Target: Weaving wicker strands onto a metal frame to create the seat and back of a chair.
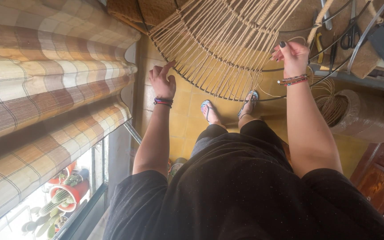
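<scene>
A round metal wire frame stands in front of me, strung with many tan cords that fan out from its upper part. My left hand rests its index fingertip on the frame's rim at the left, holding nothing. My right hand is raised at the right side of the weave, its fingers pinched on a strand of tan cord. Both wrists wear beaded bracelets. My feet in sandals stand on the yellow tiled floor below the frame.
A roll of tan cord lies at the right. Scissors and pliers lie on a mat behind the frame. A checked blind covers the window at the left, with potted cacti outside. A wooden cabinet stands lower right.
</scene>
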